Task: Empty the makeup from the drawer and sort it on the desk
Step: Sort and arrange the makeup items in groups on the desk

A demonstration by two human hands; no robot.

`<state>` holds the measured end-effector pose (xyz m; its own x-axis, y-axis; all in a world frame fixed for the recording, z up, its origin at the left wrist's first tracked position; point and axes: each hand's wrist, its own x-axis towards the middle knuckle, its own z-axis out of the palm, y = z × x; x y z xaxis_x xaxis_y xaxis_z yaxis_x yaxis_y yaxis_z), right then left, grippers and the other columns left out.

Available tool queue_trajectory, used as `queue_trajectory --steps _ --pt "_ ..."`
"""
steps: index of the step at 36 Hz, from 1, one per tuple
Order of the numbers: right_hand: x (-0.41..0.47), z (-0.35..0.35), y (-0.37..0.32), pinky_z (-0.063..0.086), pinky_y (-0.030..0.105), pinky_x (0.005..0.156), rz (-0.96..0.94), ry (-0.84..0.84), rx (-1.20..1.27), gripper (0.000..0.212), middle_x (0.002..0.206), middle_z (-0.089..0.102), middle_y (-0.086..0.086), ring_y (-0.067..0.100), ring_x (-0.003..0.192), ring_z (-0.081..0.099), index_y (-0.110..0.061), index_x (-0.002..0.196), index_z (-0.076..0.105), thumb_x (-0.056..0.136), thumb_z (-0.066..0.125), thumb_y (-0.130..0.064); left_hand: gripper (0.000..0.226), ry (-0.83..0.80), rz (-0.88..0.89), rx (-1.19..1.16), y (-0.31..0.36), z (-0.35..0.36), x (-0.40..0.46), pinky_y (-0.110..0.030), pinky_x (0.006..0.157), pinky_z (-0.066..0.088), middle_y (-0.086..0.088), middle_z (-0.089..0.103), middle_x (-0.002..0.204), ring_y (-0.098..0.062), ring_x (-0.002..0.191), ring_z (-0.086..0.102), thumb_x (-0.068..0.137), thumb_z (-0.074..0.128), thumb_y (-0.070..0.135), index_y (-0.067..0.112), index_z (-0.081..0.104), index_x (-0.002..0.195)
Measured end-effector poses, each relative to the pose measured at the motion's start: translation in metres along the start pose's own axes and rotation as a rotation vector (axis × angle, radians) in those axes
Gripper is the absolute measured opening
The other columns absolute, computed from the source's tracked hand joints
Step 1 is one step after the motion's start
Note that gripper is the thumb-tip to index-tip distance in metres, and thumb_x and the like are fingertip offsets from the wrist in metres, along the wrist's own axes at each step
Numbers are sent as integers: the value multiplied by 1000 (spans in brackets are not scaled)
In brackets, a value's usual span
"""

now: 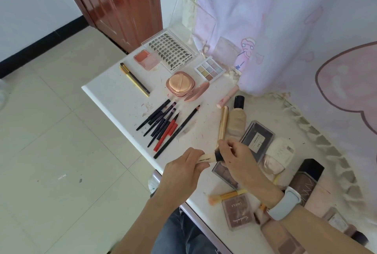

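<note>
1. Cream-coloured barrel, black collar: the makeup brush is held level above the near edge of the desk, just toward the person from the gold tube.
2. Left hand: fingers curled round the barrel end. This grip steadies the brush.
3. Right hand: fingertips pinch the black collar end. Whether it covers bristles or a cap cannot be told. Judgement: the head is being checked or capped before placement.
4. Pencils and liners lie in a fanned group to the left of the gold tube, well apart from it. Slim items appear grouped together by shape.
5. Beyond the gold tube: powder compact, lid open; eyeshadow palette; lash tray; blush pan. Flat cases occupy the far zone.
6. Touching the gold tube on its right: beige foundation bottle. Further right, a dark case and a white compact.
7. Nearer the person than the gold tube: an orange brush and a mauve palette, not yet aligned with any group.
8. Drawer: not in view. Judgement: sorting is partly done; the held brush probably belongs with the orange brush.
</note>
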<state>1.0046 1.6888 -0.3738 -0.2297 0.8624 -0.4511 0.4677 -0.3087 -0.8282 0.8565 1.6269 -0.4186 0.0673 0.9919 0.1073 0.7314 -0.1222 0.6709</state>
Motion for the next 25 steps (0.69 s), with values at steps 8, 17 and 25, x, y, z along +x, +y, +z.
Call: queue_trajectory --steps 8,17,25 --pt "-4 -12 3 40 18 69 -303 -172 -137 37 94 49 -5 6 74 47 -39 111 42 94 48 -7 60 -109 -169 -112 -7 -12 0 -13 46 25 11 39 55 -11 46 36 88 18 64 18 56 94" --pt "4 -18 1 42 13 70 -334 -240 -558 20 82 59 -16 0 74 54 -19 107 62 96 47 -24 48 -117 -60 -1 -9 -15 -9 -6 42 26 9 52 81 -4 52 42 95 28 52 16 60 95" --pt "-1 -24 15 52 28 48 -727 -203 -997 35 95 59 2 16 66 59 -11 111 61 78 72 -18 43 -154 -57 -13 -5 -13 -9 -12 54 40 7 60 86 -7 64 50 93 37 47 18 62 113"
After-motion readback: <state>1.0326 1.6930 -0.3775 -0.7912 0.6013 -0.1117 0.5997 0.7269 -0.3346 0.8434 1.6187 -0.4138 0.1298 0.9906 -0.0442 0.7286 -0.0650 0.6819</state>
